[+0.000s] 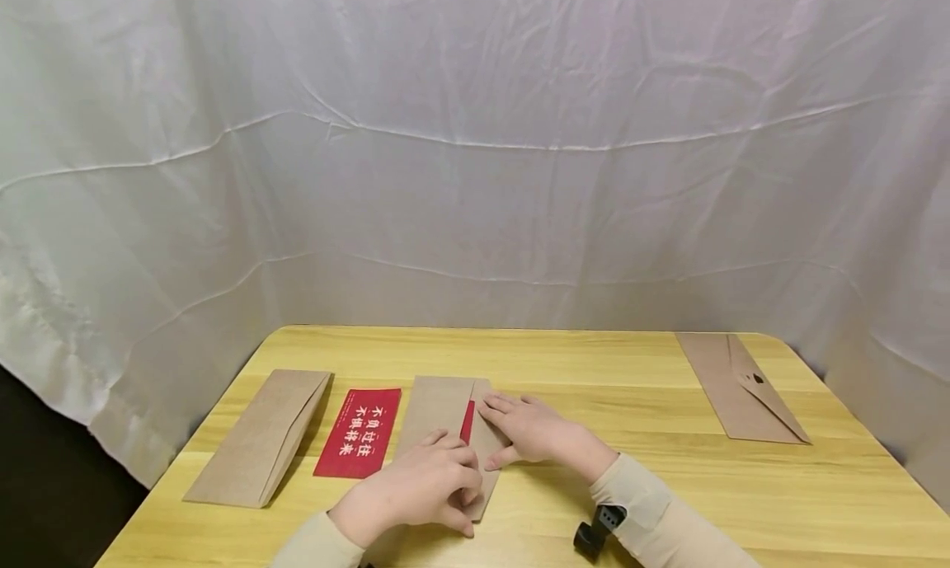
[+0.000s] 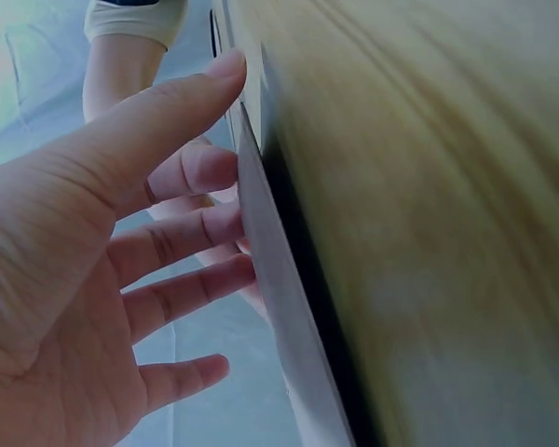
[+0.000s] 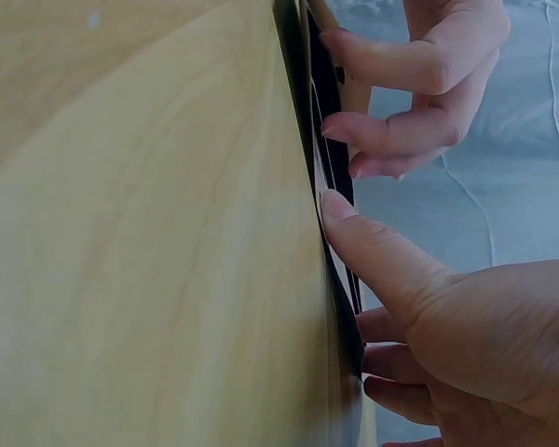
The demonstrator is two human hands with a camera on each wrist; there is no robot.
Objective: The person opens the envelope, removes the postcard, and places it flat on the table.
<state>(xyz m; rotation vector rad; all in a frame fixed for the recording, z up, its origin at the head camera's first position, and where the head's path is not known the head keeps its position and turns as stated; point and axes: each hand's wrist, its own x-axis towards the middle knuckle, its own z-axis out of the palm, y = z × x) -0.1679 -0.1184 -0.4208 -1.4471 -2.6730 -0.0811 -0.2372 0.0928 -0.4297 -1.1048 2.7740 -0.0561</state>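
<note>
A brown paper envelope point(image 1: 438, 395) lies on the table between both hands, with a strip of a red card point(image 1: 467, 424) showing at its opening. My left hand point(image 1: 423, 485) lies over its near part, fingertips touching the paper and thumb extended by the near edge. On the right-hand side of the envelope, my right hand point(image 1: 533, 433) rests with spread fingers, its thumb point(image 3: 373, 244) at the paper's edge. In the left wrist view, the left fingers point(image 2: 188, 233) are slightly bent against the envelope point(image 2: 293, 326). Part of the envelope is hidden beneath the hands.
Left of the hands lies a red card point(image 1: 359, 432) with white characters. Farther left is another brown envelope point(image 1: 252, 436) with its long side slightly raised. A third envelope point(image 1: 731, 395), with a dark fastener, lies at the back right. Pale curtains point(image 1: 519, 213) surround the wooden table point(image 1: 668, 485).
</note>
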